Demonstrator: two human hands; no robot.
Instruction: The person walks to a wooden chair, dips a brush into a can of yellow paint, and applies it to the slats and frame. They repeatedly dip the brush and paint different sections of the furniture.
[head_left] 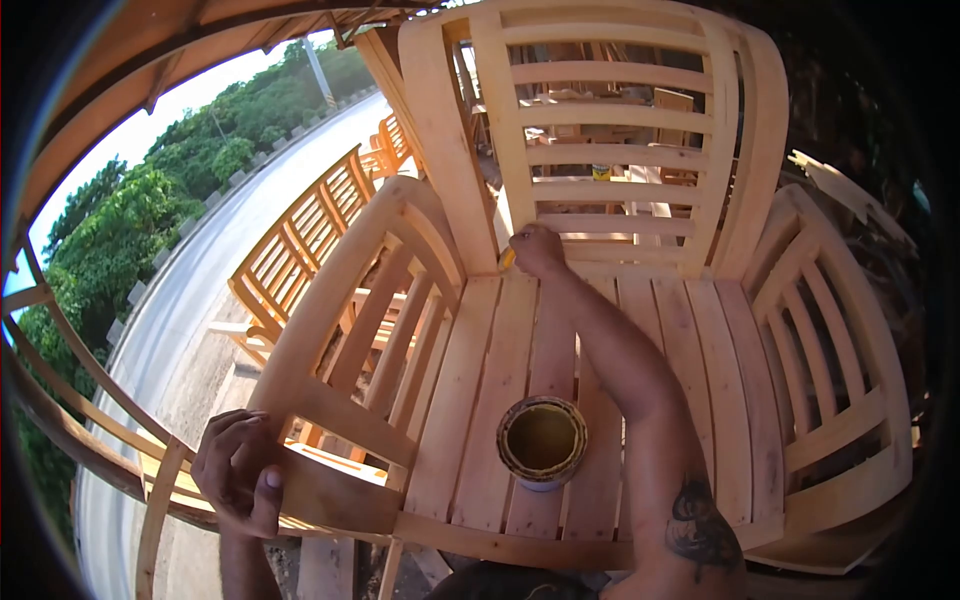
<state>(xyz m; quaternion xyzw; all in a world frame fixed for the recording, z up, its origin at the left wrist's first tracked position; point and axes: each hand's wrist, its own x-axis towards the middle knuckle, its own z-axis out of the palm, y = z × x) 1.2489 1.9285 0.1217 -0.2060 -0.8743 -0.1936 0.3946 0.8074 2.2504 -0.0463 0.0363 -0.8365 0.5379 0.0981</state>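
Reaching across the slatted seat (470, 400) of a bare wooden armchair, the right hand (537, 250) sits just above the middle of the view, toward 12 o'clock. It is at the corner where the seat meets the backrest (610, 190). It is clenched around a small yellow object (507, 260), of which only a short end shows at the hand's 8 o'clock side, touching the wood near the backrest's left upright. What the object is cannot be told. The forearm runs back toward 5 o'clock over the seat and bears a dark tattoo (700, 520) near the lower edge.

An open tin (541, 440) stands upright on the seat slats at about 6 o'clock from the right hand, just beside the forearm on its left. Its inside looks yellowish-green, and its rim is smeared.

At 7 o'clock in the view, the left hand (240, 470) rests on the front end of the left armrest (330, 300), fingers curled over the wood in a loose hold. It is well apart from the tin. The right armrest (838, 432) curves along the 3 o'clock side.

Beyond the chair, toward 10 o'clock, another slatted bench (300, 240) stands beside a paved road (200, 270), with green trees (120, 220) on its far side. More pale wooden frames show through the backrest at 12 o'clock.
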